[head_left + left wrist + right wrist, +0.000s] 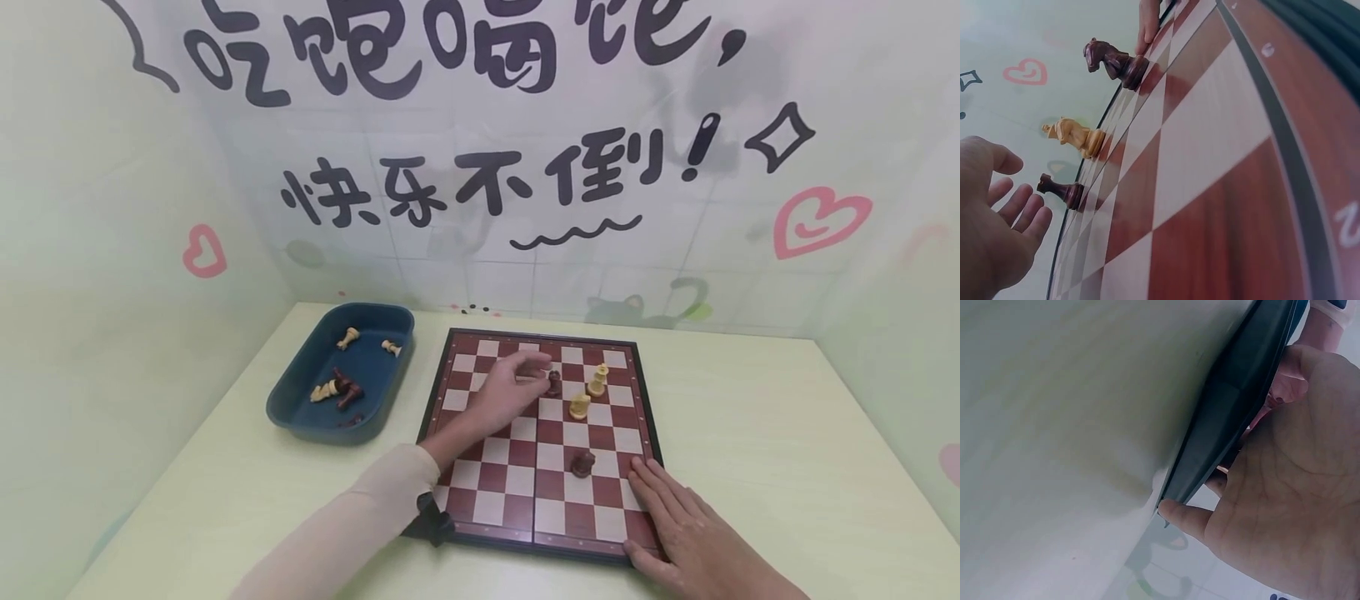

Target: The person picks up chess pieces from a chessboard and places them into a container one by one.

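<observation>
The left hand (513, 387) is over the chessboard (500, 476), its thumb and fingers apart. Just beyond its fingertips a dark rook (1061, 191) stands upright on the board, with nothing gripped in the hand. To the rook's right are a light knight (580, 407) and a taller light piece (597, 380). Nearer the front stands a dark knight (582, 463). The right hand (693, 533) rests at the board's front right corner, fingers extended over the edge; in the right wrist view its palm faces the board's dark side (1216, 419).
A blue tray (281, 400) stands left of the board, holding several light and dark chess pieces lying on their sides. A printed sheet (480, 283) with large lettering hangs behind the pale table (750, 417).
</observation>
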{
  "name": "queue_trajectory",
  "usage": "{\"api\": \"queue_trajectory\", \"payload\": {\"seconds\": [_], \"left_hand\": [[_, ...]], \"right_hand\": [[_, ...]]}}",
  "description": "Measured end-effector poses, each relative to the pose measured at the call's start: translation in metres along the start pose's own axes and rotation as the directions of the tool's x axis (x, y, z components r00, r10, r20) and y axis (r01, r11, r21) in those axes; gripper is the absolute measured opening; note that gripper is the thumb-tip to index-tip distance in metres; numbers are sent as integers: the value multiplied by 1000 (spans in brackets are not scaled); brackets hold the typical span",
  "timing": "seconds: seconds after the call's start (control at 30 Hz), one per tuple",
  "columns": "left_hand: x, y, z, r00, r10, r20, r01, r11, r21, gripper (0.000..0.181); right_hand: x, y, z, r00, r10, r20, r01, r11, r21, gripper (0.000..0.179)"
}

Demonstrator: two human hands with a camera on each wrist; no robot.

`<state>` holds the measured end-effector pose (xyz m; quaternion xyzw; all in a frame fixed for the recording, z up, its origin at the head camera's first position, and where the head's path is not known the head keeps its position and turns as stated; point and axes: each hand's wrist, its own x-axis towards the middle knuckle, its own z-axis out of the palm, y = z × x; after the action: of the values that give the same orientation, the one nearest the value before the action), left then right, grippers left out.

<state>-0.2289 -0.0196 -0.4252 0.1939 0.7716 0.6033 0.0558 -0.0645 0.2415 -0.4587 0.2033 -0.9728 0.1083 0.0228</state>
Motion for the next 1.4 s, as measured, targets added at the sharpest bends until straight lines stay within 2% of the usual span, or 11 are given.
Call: {"api": "queue_trajectory", "payload": {"seconds": [0.17,0.3,0.43,0.57,0.73,1.1,1.4], "left_hand": [[3,-1,6,1000,-30,2,30,1000,5,38],[6,-4,10,999,-47,3,47,998,44,37],[9,-8,14,999,-34,9,33,997,65,35],[8,-12,18,1000,-22,12,21,999,40,32],[8,-15,19,1000,1,-1,-1,999,46,28],[11,-18,21,1000,-4,1,4,998,65,22],[7,-16,15,999,36,27,-36,999,13,25]], "right_hand": [[0,0,0,1000,-9,-11,9,1000,-8,83],[1,1,0,1000,-5,-7,4,1000,-4,83],[0,1,2,1000,-16,-22,16,1000,-14,83],[-2,3,4,997,-60,-44,57,996,-64,82],[-1,3,3,998,-65,-27,62,994,-89,82],[-3,5,5,993,-96,-63,87,987,-136,81],[-1,1,3,999,-34,-18,33,997,-67,83]]}}
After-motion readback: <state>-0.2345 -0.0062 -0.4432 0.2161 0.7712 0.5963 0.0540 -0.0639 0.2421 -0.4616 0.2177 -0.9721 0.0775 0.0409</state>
